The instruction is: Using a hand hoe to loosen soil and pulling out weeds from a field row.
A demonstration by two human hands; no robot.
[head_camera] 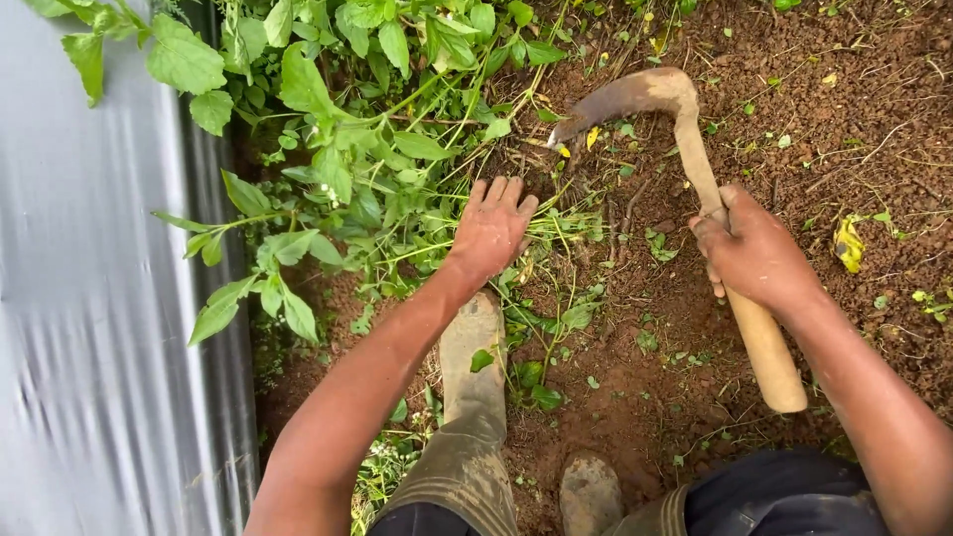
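Note:
My right hand [751, 248] grips the wooden handle of a sickle [685, 129]; its curved rusty blade points left, with the tip in the stems at the base of the weeds. My left hand [491, 228] reaches forward with its back up and the fingers pushed into a clump of green leafy weeds [357, 149] beside the blade tip. Whether the fingers close on the stems is hidden. Thin cut stems lie on the red-brown soil [824, 119] between the hands.
A silver plastic mulch sheet [89, 328] covers the left side. My two muddy boots [475, 347] stand on the soil below the hands, one forward, one near the bottom edge. A yellow leaf [848, 243] lies at the right.

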